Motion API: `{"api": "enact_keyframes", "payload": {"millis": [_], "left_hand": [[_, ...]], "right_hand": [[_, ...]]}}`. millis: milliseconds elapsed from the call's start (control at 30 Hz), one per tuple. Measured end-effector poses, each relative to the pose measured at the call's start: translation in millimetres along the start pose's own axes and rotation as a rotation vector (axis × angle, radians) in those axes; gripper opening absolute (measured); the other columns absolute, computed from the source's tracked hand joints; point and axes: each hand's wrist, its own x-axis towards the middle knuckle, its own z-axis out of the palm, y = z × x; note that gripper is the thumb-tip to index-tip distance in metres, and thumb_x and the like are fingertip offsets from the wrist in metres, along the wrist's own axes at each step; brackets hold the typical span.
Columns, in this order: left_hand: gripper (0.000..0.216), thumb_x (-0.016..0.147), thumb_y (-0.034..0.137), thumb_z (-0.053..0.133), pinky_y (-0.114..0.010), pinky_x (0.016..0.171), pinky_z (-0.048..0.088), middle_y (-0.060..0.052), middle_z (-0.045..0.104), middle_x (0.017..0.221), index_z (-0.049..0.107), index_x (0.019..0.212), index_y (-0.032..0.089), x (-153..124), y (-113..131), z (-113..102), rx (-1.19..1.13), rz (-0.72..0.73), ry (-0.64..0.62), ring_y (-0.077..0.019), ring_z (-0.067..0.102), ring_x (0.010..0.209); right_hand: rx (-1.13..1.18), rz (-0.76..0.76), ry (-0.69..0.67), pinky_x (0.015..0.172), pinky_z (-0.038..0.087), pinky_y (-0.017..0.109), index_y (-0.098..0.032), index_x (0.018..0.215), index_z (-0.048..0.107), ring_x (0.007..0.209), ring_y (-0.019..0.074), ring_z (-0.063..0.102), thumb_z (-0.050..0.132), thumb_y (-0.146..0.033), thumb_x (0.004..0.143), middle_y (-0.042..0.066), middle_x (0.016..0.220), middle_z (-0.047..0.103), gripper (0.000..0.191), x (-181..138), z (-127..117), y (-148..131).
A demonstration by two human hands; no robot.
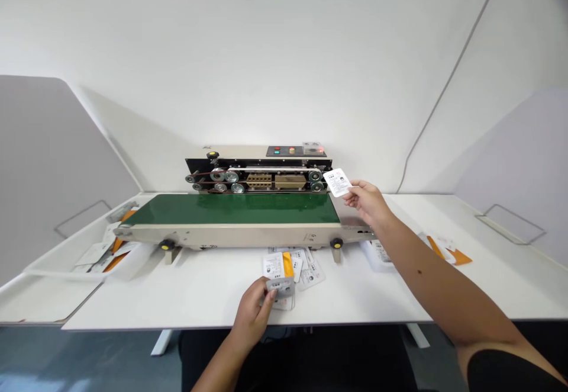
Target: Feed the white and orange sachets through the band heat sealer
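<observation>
Item 1: my right hand (366, 201), raised, thumb and fingertips pinching a white printed sachet (337, 182) by its edge. The sachet sticks out past the fingertips, just beside the end of the green conveyor belt (231, 209).

Item 2: my left hand (252, 315), low at the table's front edge, fingers pressed together and curled, gripping a small white packet (279, 285) at the fingertips.

Item 3: a loose pile of printed sachets (306, 273), some with orange bands, just beyond the left fingers, on the white table (133, 303).

Item 4: a band sealer (260, 170) with exposed rollers and belts, well ahead of both hands and behind the conveyor.

Item 5: a white tray (95, 262) of white and orange packets, far left of the left fingers.

Item 6: a second white tray (377, 254), below the right fingers, and orange-and-white packets (448, 250) further right.
</observation>
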Motion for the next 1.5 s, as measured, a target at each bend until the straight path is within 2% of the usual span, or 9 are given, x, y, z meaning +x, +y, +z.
{"api": "enact_keyframes", "payload": {"millis": [433, 633, 700, 833, 967, 1067, 1267, 1400, 1500], "left_hand": [[0.026, 0.105, 0.036, 0.049, -0.029, 0.068, 0.055, -0.005, 0.069, 0.083, 0.066, 0.092, 0.021, -1.0, -0.3, -0.1, 0.011, 0.017, 0.006, -0.0206, 0.067, 0.074], [0.027, 0.106, 0.037, 0.049, -0.030, 0.071, 0.055, -0.007, 0.070, 0.086, 0.066, 0.091, 0.021, -2.1, -1.2, 0.0, 0.024, -0.005, -0.017, -0.0211, 0.067, 0.077], [0.029, 0.106, 0.038, 0.048, -0.029, 0.070, 0.054, -0.006, 0.069, 0.085, 0.065, 0.090, 0.020, -2.7, -2.4, 0.4, 0.029, -0.020, -0.025, -0.0208, 0.067, 0.076], [0.029, 0.105, 0.038, 0.049, -0.029, 0.074, 0.056, -0.007, 0.071, 0.087, 0.067, 0.091, 0.021, -3.6, -5.5, 1.7, 0.001, -0.043, -0.013, -0.0214, 0.069, 0.079], [0.028, 0.105, 0.039, 0.049, -0.029, 0.075, 0.057, -0.007, 0.076, 0.094, 0.071, 0.100, 0.021, -2.6, -7.0, 3.1, -0.041, -0.083, -0.012, -0.0229, 0.073, 0.084], [0.028, 0.104, 0.041, 0.050, -0.027, 0.070, 0.057, -0.005, 0.077, 0.088, 0.071, 0.100, 0.021, -1.8, -6.5, 3.7, -0.048, -0.106, -0.047, -0.0220, 0.074, 0.077], [0.026, 0.102, 0.038, 0.052, -0.028, 0.068, 0.058, -0.006, 0.079, 0.091, 0.071, 0.108, 0.021, 1.2, -1.2, 3.5, -0.052, -0.109, -0.134, -0.0214, 0.075, 0.075], [0.022, 0.099, 0.035, 0.060, -0.029, 0.077, 0.060, -0.007, 0.080, 0.102, 0.071, 0.111, 0.021, 6.9, 2.3, 5.8, -0.042, -0.104, -0.152, -0.0224, 0.076, 0.085], [0.017, 0.097, 0.033, 0.063, -0.027, 0.069, 0.057, -0.005, 0.079, 0.087, 0.073, 0.097, 0.020, 8.6, 2.0, 7.8, 0.052, -0.064, -0.115, -0.0198, 0.073, 0.073]], "right_hand": [[0.029, 0.300, -0.161, 0.049, 0.056, 0.016, -0.014, 0.077, 0.058, 0.048, 0.0113, 0.065, 0.055, -0.001, 0.087, 0.009, 0.062, 0.070, 0.016, 34.3, 32.2, 9.9], [-0.071, 0.281, -0.243, 0.048, 0.055, 0.020, -0.014, 0.094, 0.061, 0.052, 0.0144, 0.066, 0.067, -0.016, 0.091, 0.008, 0.068, 0.073, 0.007, 27.0, 50.0, 7.5], [-0.103, 0.206, -0.213, 0.044, 0.049, 0.019, -0.016, 0.111, 0.062, 0.047, 0.0117, 0.059, 0.071, -0.024, 0.091, 0.001, 0.066, 0.069, 0.023, 14.1, 46.6, 4.9], [-0.305, -0.223, -0.189, 0.051, 0.045, 0.019, -0.026, 0.135, 0.059, 0.053, 0.0092, 0.052, 0.069, -0.038, 0.093, -0.006, 0.070, 0.060, 0.045, -44.4, 31.6, 13.8], [-0.570, -0.264, -0.645, 0.069, 0.052, 0.031, -0.024, 0.122, 0.071, 0.077, 0.0187, 0.064, 0.067, -0.043, 0.095, 0.004, 0.090, 0.070, 0.034, -118.9, 31.0, 57.7], [-0.547, -0.175, -0.857, 0.068, 0.048, 0.030, -0.022, 0.116, 0.072, 0.073, 0.0182, 0.062, 0.075, -0.037, 0.088, 0.002, 0.084, 0.071, 0.033, -152.7, 44.8, 101.9], [-0.322, 0.000, -0.673, 0.060, 0.039, 0.026, -0.019, 0.079, 0.064, 0.063, 0.0136, 0.050, 0.068, -0.043, 0.092, -0.003, 0.069, 0.056, 0.028, -162.8, 61.2, 154.6], [-0.238, -0.038, -0.600, 0.063, 0.040, 0.026, -0.020, 0.078, 0.061, 0.066, 0.0141, 0.050, 0.065, -0.044, 0.093, -0.002, 0.071, 0.055, 0.029, -163.0, 54.7, 163.6], [-0.192, -0.056, -0.526, 0.062, 0.040, 0.027, -0.020, 0.074, 0.058, 0.065, 0.0140, 0.048, 0.066, -0.047, 0.093, -0.003, 0.068, 0.051, 0.034, -163.3, 50.0, 166.1]]}}
